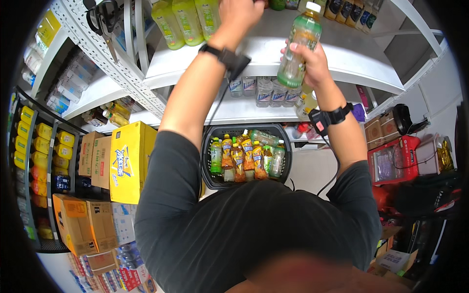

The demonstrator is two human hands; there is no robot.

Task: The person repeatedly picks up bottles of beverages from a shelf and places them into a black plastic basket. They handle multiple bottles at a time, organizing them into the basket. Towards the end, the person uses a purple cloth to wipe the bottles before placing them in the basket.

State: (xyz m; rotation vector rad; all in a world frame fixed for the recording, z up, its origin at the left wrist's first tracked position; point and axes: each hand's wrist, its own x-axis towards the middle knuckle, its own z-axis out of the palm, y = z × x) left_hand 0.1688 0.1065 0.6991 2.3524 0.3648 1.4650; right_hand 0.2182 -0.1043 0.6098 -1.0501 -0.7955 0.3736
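My right hand [311, 60] grips a clear plastic drink bottle [295, 71] with a green-tinted label and a white cap, tilted over the front edge of a white metal shelf [351, 62]. My left hand [240, 13] reaches over the same shelf at the top edge of the view; its fingers are partly cut off, and what they touch is hidden. Left of it stand several yellow-green bottles [185, 22]. A black plastic basket [209, 179] below holds several bottles, with orange-labelled ones [238, 161] in the middle and green-labelled ones [216, 155] at the sides.
Clear water bottles [271, 95] stand on the lower shelf. Scissors [106, 33] hang on the perforated shelf post. At the left are a yellow carton [126, 161], brown cartons [75, 223] and a black drinks rack [51, 168]. A red box [394, 161] lies at the right. Cables run from both wristbands.
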